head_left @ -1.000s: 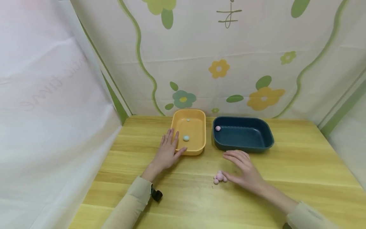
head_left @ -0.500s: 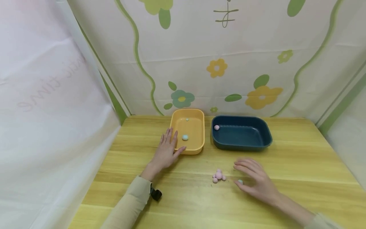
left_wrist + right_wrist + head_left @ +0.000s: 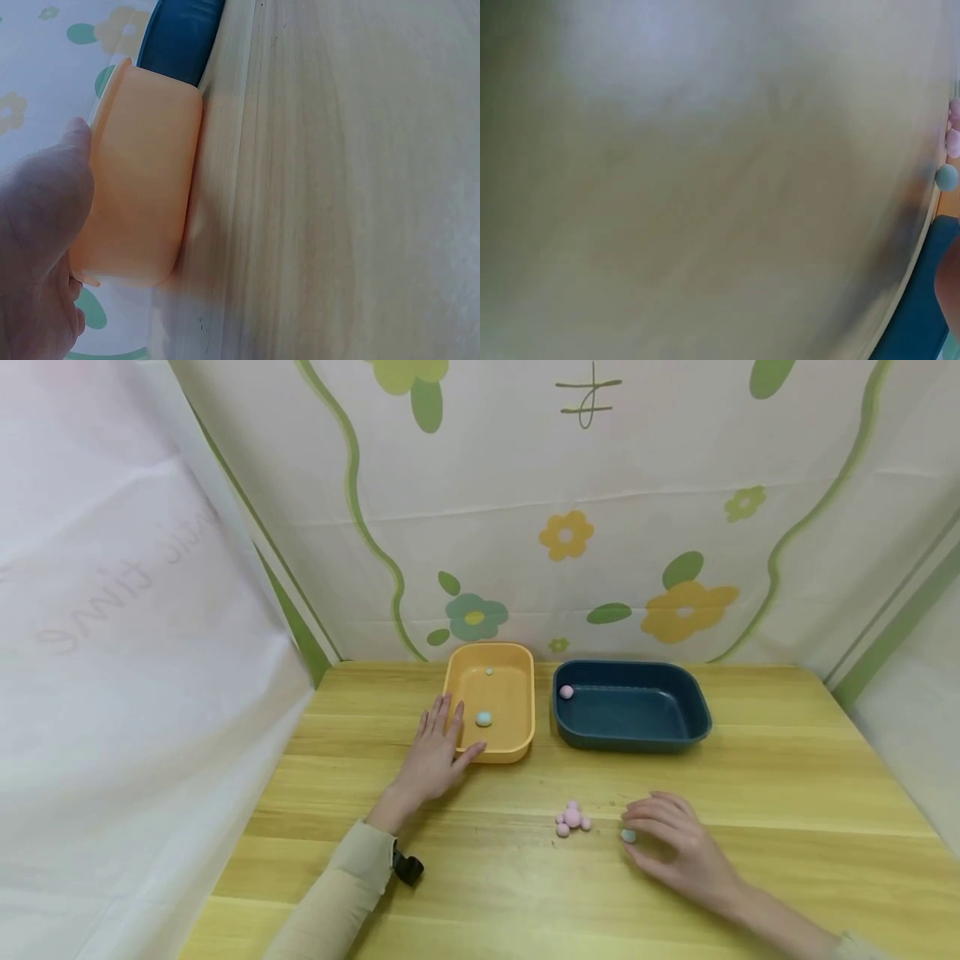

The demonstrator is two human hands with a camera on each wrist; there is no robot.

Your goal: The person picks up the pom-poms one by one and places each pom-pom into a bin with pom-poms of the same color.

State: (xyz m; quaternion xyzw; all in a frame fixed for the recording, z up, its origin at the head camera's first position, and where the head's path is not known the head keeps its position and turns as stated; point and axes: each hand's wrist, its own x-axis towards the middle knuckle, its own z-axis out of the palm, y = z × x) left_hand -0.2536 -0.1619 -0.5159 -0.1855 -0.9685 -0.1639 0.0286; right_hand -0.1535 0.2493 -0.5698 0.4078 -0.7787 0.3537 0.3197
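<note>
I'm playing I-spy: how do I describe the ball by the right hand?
Find the wooden table and its dark blue tray. On that tray's near side is the right hand, with a small blue-green ball right beside it. It's outside both trays, unlike the blue-green balls in the yellow tray, and its colour differs from the nearby pink balls.

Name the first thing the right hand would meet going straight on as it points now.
Probably the mint ball at the fingers of the right hand; whether they touch it is unclear. Past it, roughly in line, sit the pink balls on the table.
</note>
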